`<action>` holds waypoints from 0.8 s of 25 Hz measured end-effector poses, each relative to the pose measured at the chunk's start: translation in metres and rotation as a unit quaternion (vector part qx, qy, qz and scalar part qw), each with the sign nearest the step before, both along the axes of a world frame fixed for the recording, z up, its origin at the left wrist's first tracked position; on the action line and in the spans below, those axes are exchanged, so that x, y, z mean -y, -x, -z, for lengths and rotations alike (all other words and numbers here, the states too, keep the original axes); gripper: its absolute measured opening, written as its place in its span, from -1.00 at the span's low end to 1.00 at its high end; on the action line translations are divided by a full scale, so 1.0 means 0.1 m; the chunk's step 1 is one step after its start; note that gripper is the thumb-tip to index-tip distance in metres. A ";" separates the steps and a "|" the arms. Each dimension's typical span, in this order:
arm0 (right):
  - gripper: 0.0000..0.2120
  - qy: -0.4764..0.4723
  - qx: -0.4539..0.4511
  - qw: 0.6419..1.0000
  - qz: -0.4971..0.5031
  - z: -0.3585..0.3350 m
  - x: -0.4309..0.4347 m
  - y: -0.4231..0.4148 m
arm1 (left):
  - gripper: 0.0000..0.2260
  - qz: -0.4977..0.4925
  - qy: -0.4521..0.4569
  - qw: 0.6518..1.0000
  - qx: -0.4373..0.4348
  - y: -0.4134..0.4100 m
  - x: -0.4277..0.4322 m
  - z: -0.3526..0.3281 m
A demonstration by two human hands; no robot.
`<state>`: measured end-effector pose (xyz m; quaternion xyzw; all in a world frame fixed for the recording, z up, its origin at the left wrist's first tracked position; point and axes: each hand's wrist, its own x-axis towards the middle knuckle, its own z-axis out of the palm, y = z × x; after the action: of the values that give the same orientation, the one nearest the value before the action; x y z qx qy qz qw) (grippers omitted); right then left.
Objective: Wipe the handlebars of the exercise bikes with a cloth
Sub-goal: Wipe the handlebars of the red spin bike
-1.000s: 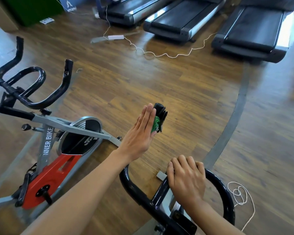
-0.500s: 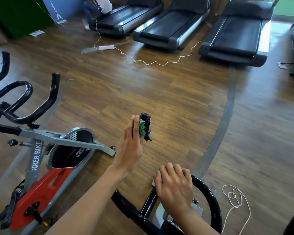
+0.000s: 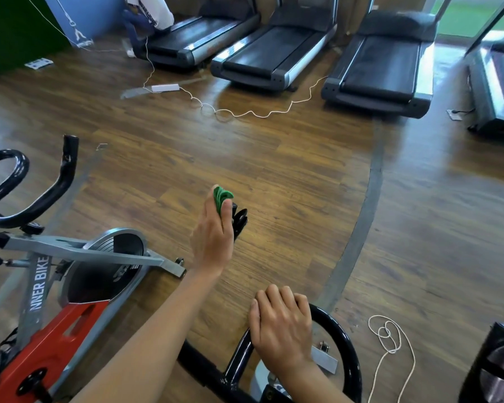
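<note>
The handlebars [image 3: 274, 370] of the nearest exercise bike fill the lower middle of the head view: a black loop with one black horn [image 3: 239, 221] rising toward the centre of the frame. The cloth [image 3: 221, 196], green and bunched, sits just above the centre, pinched between the tip of that horn and the fingers of the left hand [image 3: 213, 234]. That hand is held flat and nearly upright, fingers together, pressing the cloth against the horn's left side. The right hand [image 3: 280, 324], lower and to the right, is curled down over the left part of the loop, gripping the bar. A second exercise bike [image 3: 50, 286], grey and red, stands at the lower left, its own black handlebars [image 3: 26, 199] at the left edge, well apart from both hands. Treadmills [image 3: 274, 53] line the top of the frame, with a white cable [image 3: 245, 113] trailing across the wooden floor [image 3: 303, 184] before them.
</note>
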<state>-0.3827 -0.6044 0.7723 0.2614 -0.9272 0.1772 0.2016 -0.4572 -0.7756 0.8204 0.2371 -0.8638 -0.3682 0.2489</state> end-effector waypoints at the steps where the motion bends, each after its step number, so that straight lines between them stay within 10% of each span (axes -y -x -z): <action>1: -0.75 0.002 0.000 1.000 0.000 0.00 0.00 0.00 | -0.59 -0.001 0.010 1.000 -0.013 0.06 -0.01 -0.04; 13: -0.77 -0.003 0.017 1.000 -0.005 0.02 -0.01 0.00 | -0.56 0.171 -0.238 0.956 0.029 0.04 0.39 -0.02; 20: -0.75 -0.015 0.020 1.000 -0.013 0.00 -0.02 0.01 | -0.46 0.103 -0.267 0.923 0.258 -0.78 0.55 0.17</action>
<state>-0.3834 -0.6021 0.7718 0.2728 -0.9300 0.1714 0.1771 -0.3797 -0.8303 0.8031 0.2916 -0.7872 -0.5351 -0.0942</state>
